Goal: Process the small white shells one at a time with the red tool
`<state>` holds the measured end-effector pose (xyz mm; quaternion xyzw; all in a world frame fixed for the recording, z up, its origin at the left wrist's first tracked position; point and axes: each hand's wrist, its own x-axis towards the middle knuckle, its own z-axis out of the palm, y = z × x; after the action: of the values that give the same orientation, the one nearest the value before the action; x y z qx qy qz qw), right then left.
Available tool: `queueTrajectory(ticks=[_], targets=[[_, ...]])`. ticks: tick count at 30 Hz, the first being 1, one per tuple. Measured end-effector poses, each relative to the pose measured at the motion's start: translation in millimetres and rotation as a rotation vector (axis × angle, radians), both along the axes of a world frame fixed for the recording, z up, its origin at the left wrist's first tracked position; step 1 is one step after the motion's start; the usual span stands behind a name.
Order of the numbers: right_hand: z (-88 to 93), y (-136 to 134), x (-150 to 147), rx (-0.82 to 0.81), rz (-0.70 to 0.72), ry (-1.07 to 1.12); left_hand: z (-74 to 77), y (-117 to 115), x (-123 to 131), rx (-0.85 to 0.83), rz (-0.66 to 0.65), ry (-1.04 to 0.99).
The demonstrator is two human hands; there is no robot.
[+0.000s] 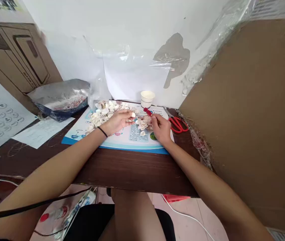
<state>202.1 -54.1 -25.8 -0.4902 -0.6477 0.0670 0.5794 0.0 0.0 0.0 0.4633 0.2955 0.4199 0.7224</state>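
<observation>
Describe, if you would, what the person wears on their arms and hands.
Both arms are bare, without sleeves or gloves. The left hand has a thin black wristband; the right hand has none. A thin black cord crosses the left forearm.

Red scissors [179, 124], white shells [104, 112], blue-edged mat [137, 148].

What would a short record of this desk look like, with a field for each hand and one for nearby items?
left hand: white shell at fingertips
right hand: holding red object
shells: heaped on printed mat
nearby: paper cup, red scissors, foil bag
</observation>
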Motion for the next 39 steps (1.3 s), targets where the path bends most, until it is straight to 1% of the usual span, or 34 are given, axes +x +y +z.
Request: queueTrajectory(ticks=[2, 5, 7, 10, 13, 16, 21, 24, 28, 31, 36, 39], targets=[[-0.8, 0, 0, -0.009, -0.004, -0.015, -1.0, 1, -1, 0.007, 0.050, -0.053], [-1.9, 1, 0, -0.012, 0.002, -0.023, -1.9, 2, -2, 0.022, 0.079, -0.086], [-2.6, 1, 1, -0.008, 0.008, -0.019, -1.8, 0, -1, 0.036, 0.058, -0.080], [-3.1, 2, 2, 0.006, -0.010, -0.013, -1.2, -7, 4, 0.050, -0.024, -0.104], [-2.9, 3, 3, 0.027, -0.041, -0.005, -2.1, -16, 12, 0.005, -0.079, -0.163], [-2.5, 3, 3, 0.039, -0.040, -0.002, -4.8, -21, 17, -0.053, -0.081, -0.188], [-2.4, -2, -2, 0.064, 0.010, -0.050, -8.8, -20, 19, -0.095, -0.089, -0.253], [-3.1, -4, -3, 0.095, 0.034, -0.092, -10.0, -19, 18, -0.127, -0.078, -0.276], [-5.1, -3, -2, 0.091, 0.087, -0.121, -10.6, -19, 19, -0.143, -0.077, -0.255], [-6.6, -2, -2, 0.095, 0.107, -0.151, -9.5, -19, 20, -0.153, -0.047, -0.260], [-8.1, -2, -2, 0.122, 0.082, -0.169, -6.7, -21, 19, -0.243, 0.018, -0.224], [-8.9, -1, -2, 0.112, 0.024, -0.171, -6.2, -21, 18, -0.256, 0.033, -0.209]])
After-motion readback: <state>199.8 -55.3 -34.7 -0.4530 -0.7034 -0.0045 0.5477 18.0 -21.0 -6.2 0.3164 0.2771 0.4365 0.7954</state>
